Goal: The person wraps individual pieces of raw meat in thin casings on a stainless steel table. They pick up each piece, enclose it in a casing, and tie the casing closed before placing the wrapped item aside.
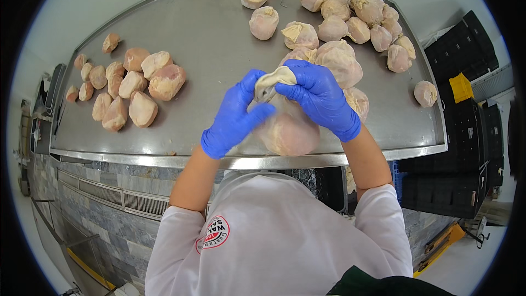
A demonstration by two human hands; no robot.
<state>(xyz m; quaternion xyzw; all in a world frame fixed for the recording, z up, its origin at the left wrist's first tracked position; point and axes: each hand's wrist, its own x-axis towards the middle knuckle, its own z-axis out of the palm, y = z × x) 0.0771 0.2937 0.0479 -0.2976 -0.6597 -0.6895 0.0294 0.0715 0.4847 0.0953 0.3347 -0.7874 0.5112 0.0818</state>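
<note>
Both my hands wear blue gloves and work at the mouth of a pale, translucent casing (282, 77) over the near edge of a steel table (205, 49). My right hand (322, 96) pinches the gathered rim between thumb and fingers. At the rim's left side are the fingers of my left hand (238, 117), its thumb apart from them and blurred. Below the mouth, the casing bulges around a rounded piece of raw pink meat (294, 133). Just behind my right hand sit more encased pieces (339, 63), partly covered by it.
Bare raw meat pieces (133, 84) lie at the table's left. Encased pieces (337, 8) crowd the far right; one single encased piece (425, 93) sits near the right edge. A raised metal rim (144, 157) borders the table. Black crates (448, 131) stand to the right.
</note>
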